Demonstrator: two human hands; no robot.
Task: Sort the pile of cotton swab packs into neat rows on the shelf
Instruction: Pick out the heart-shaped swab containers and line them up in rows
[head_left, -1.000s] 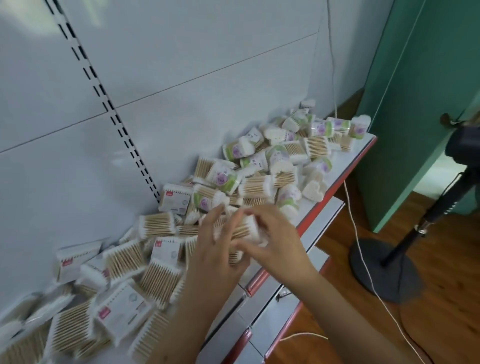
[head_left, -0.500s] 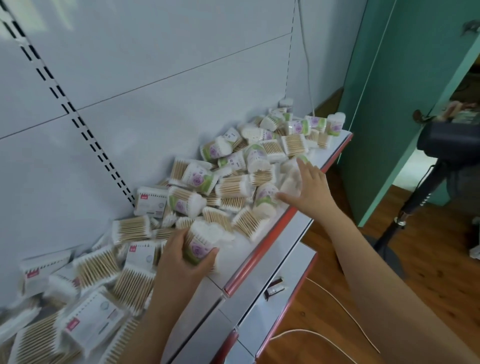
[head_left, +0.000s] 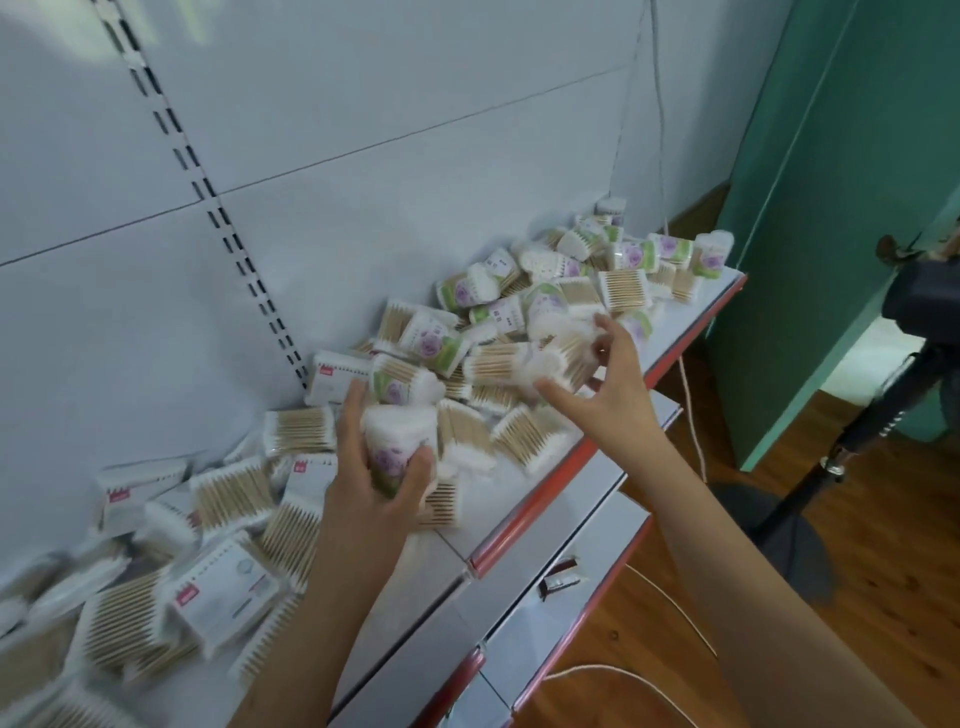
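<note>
A jumbled pile of cotton swab packs covers the white shelf with its red front edge. Flat rectangular packs with red labels lie at the left, rounder packs with purple-flower labels at the right. My left hand grips one flower-label pack from below, near the middle of the shelf. My right hand is raised over the pile further right, its thumb and fingers curled round a swab pack.
The white back panel with a slotted upright rises behind the pile. Lower shelves step out below the front edge. A white cable hangs at the right end. A black stand and a green door are on the right.
My right hand has drawn back from the far right packs and now holds a swab pack over the middle. My left hand has lifted its flower-label pack slightly.
</note>
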